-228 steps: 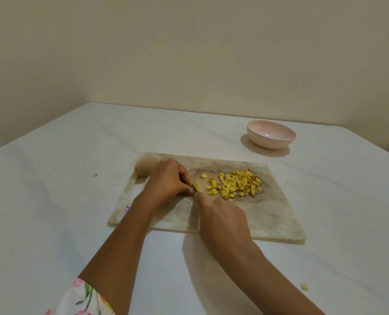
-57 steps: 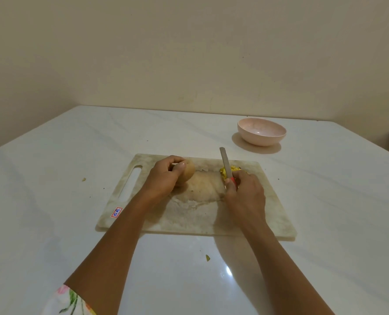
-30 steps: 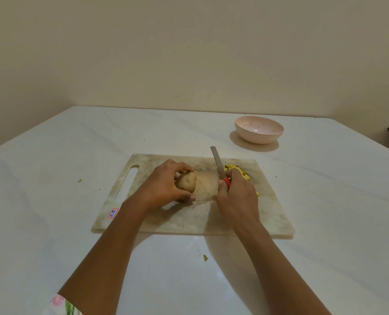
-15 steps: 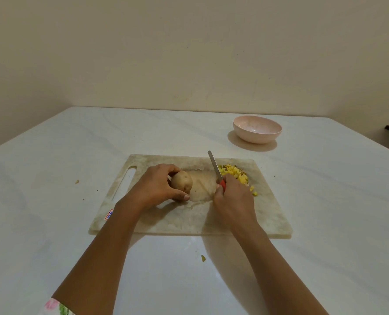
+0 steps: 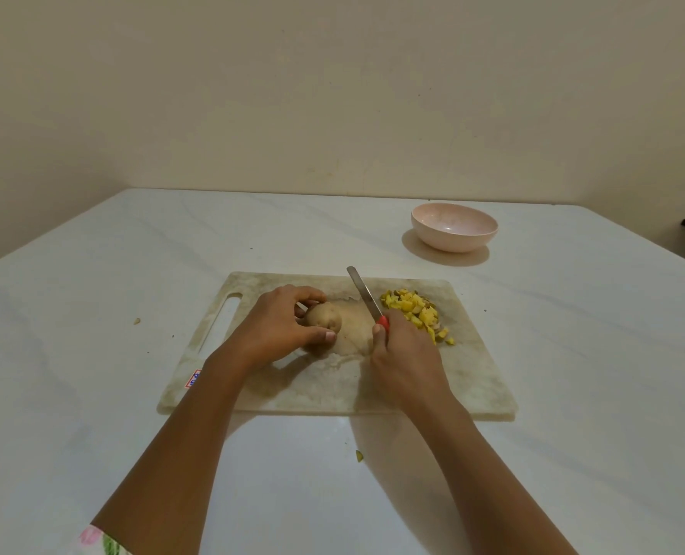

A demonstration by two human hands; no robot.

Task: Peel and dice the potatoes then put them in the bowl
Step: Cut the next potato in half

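Head view: the unpeeled potato (image 5: pixel 325 317) lies on the cutting board (image 5: pixel 473 378), a little left of its middle. The left hand (image 5: pixel 281 326) is curled round it from 9 o'clock, fingers over the top and thumb along the near side. The right hand (image 5: pixel 407 362) grips the red handle of the knife (image 5: pixel 364 293), whose blade points to 11 o'clock between the potato and the diced pile (image 5: pixel 417 314). That pile sits at 3 o'clock of the blade, just beside the right knuckles. The bowl (image 5: pixel 453 230) stands on the table at 1 o'clock of the board, well apart, with nothing visible in it.

Likely trouble:
- The potato is round and rests on what looks like a damp patch, so it may roll or skid as the blade bites.
- The left thumb tip lies on the side facing the knife, so a slip would run straight at it.
- The right hand is so close to the dice that a sideways stroke could scatter them off the board. 1 scrap (image 5: pixel 359 455) already lies on the table at 6 o'clock.
- The bowl is far off, so dice may drop on the way.
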